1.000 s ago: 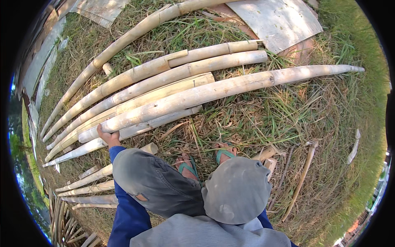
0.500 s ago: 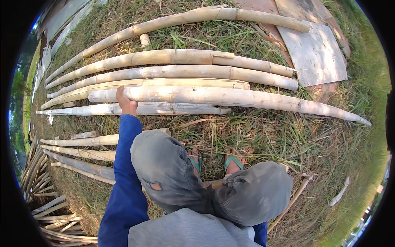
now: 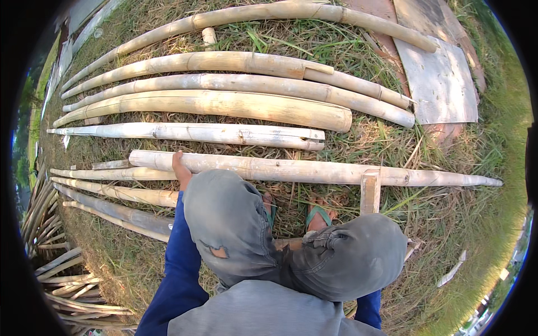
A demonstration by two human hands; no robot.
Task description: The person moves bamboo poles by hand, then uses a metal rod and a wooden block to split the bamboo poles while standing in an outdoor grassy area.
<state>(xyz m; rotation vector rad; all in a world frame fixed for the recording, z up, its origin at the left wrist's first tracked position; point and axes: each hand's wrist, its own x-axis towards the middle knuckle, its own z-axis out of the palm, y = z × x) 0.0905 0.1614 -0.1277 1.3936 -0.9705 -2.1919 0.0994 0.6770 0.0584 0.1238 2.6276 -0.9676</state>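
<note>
Down past my bent knees and sandalled feet, my left hand is closed over the near bamboo pole, close to its thick left end. That pole lies crosswise on the grass just ahead of my toes, its thin tip reaching right, a short wooden block against it. My right hand is hidden behind my knee, so I cannot tell its grip. Beyond lie a split pale pole, then thicker poles, then flat boards far right.
</note>
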